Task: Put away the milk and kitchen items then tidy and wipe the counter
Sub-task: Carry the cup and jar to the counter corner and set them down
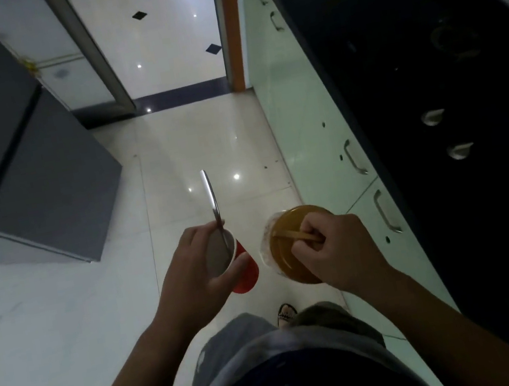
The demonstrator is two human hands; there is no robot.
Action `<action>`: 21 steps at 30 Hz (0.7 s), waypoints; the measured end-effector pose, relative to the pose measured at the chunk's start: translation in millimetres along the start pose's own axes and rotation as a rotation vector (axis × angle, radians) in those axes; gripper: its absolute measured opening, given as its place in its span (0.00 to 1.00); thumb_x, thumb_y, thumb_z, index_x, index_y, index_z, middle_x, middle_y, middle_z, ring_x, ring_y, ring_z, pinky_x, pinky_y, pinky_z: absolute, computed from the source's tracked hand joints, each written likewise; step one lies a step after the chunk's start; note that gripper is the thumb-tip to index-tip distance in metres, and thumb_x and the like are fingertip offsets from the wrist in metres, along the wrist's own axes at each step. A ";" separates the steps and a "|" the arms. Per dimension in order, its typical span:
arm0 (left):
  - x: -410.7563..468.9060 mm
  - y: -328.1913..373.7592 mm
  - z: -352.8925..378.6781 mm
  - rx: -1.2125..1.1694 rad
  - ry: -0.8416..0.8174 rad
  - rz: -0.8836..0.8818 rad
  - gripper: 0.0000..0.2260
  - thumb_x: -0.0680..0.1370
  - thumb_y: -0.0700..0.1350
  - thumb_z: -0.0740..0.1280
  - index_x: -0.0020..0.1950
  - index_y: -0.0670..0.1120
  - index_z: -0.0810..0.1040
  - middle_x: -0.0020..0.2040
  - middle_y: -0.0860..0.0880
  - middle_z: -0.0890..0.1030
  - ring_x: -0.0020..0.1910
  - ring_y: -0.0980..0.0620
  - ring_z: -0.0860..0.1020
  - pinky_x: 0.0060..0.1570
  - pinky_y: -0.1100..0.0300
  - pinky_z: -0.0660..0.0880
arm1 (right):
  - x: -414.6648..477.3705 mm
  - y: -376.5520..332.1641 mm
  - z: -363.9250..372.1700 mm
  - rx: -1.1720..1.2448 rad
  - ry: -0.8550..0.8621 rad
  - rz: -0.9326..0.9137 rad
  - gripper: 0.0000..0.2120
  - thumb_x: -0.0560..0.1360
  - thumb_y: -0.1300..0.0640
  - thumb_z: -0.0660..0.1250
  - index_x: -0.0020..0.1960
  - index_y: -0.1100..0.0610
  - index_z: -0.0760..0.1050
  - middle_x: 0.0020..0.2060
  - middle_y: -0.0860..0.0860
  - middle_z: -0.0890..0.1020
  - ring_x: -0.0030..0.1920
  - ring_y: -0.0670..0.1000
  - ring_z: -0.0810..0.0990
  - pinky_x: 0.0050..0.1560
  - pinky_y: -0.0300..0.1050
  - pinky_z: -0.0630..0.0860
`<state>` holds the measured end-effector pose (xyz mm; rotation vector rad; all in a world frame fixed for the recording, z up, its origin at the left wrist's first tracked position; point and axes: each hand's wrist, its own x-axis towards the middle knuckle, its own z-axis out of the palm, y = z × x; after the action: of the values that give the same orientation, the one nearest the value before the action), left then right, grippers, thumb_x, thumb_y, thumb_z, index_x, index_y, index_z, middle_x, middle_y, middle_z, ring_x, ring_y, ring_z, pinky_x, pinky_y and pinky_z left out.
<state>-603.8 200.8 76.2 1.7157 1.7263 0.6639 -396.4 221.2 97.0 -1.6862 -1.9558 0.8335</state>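
My left hand point(196, 266) grips a red paper cup point(243, 271) from the side, held over the floor. A metal spoon point(212, 200) stands in the cup with its handle pointing away from me. My right hand point(335, 251) is closed on the thin handle of a brown-lidded clear container point(286, 255), carried just right of the cup. Both hang at waist height in front of my body. The dark counter point(452, 89) runs along the right.
A grey fridge point(21, 172) stands on the left. Pale green cabinet doors point(311, 135) with metal handles sit under the counter. Small pale objects point(433, 117) lie on the counter. A doorway point(158, 39) opens ahead onto glossy tiled floor.
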 end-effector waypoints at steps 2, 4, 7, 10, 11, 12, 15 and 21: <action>32.3 -4.0 -6.3 0.005 0.011 -0.011 0.34 0.66 0.63 0.64 0.67 0.47 0.67 0.63 0.47 0.72 0.54 0.54 0.70 0.48 0.64 0.69 | 39.0 -1.1 -0.3 -0.011 0.001 -0.012 0.11 0.69 0.59 0.67 0.30 0.55 0.68 0.22 0.48 0.69 0.23 0.46 0.67 0.26 0.40 0.68; 66.2 -12.2 -14.3 0.015 0.042 -0.011 0.33 0.66 0.62 0.65 0.67 0.48 0.68 0.63 0.47 0.73 0.54 0.55 0.70 0.47 0.67 0.68 | 78.8 -3.4 1.4 -0.015 -0.021 -0.015 0.11 0.69 0.59 0.67 0.30 0.55 0.68 0.22 0.48 0.68 0.24 0.48 0.68 0.27 0.40 0.68; 131.4 -26.4 -28.6 0.027 0.063 -0.015 0.34 0.66 0.65 0.64 0.66 0.48 0.68 0.63 0.48 0.73 0.54 0.56 0.70 0.48 0.66 0.68 | 149.4 -5.4 5.6 -0.033 -0.033 0.010 0.08 0.69 0.58 0.68 0.32 0.57 0.71 0.24 0.53 0.73 0.27 0.52 0.74 0.30 0.44 0.73; 210.9 -42.9 -46.7 0.050 0.030 0.026 0.37 0.65 0.69 0.59 0.67 0.48 0.68 0.62 0.48 0.73 0.54 0.55 0.70 0.47 0.69 0.66 | 226.1 -7.5 11.0 -0.029 -0.016 0.023 0.08 0.69 0.55 0.68 0.33 0.55 0.72 0.26 0.51 0.74 0.30 0.49 0.74 0.32 0.38 0.71; 238.6 -48.0 -55.3 0.052 0.014 0.047 0.37 0.65 0.69 0.59 0.67 0.48 0.68 0.62 0.48 0.73 0.54 0.55 0.71 0.46 0.69 0.66 | 249.9 -10.8 12.2 -0.025 -0.014 0.022 0.09 0.69 0.54 0.68 0.33 0.53 0.71 0.26 0.49 0.73 0.30 0.47 0.74 0.32 0.36 0.69; 266.2 -52.3 -65.7 0.052 -0.002 0.067 0.37 0.65 0.69 0.60 0.67 0.48 0.68 0.62 0.47 0.73 0.54 0.54 0.71 0.46 0.69 0.68 | 272.0 -14.7 13.0 -0.021 -0.017 0.022 0.09 0.69 0.53 0.68 0.33 0.52 0.71 0.26 0.47 0.73 0.30 0.46 0.73 0.32 0.36 0.69; 338.3 -62.5 -98.1 0.083 -0.050 0.120 0.37 0.64 0.69 0.60 0.67 0.49 0.67 0.62 0.48 0.72 0.54 0.53 0.72 0.46 0.67 0.70 | 332.4 -30.7 11.8 0.006 -0.047 -0.005 0.08 0.69 0.54 0.68 0.34 0.54 0.72 0.26 0.48 0.73 0.29 0.47 0.73 0.33 0.45 0.75; 458.6 -73.7 -139.8 0.080 -0.043 0.130 0.34 0.67 0.64 0.66 0.68 0.49 0.67 0.64 0.48 0.71 0.56 0.55 0.69 0.43 0.72 0.64 | 451.3 -48.6 7.4 0.137 -0.021 -0.016 0.07 0.75 0.51 0.65 0.40 0.50 0.71 0.33 0.46 0.76 0.35 0.43 0.75 0.35 0.29 0.71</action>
<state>-744.4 665.0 86.3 1.8967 1.6427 0.6168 -514.4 659.5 95.2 -1.5867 -1.8776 0.9596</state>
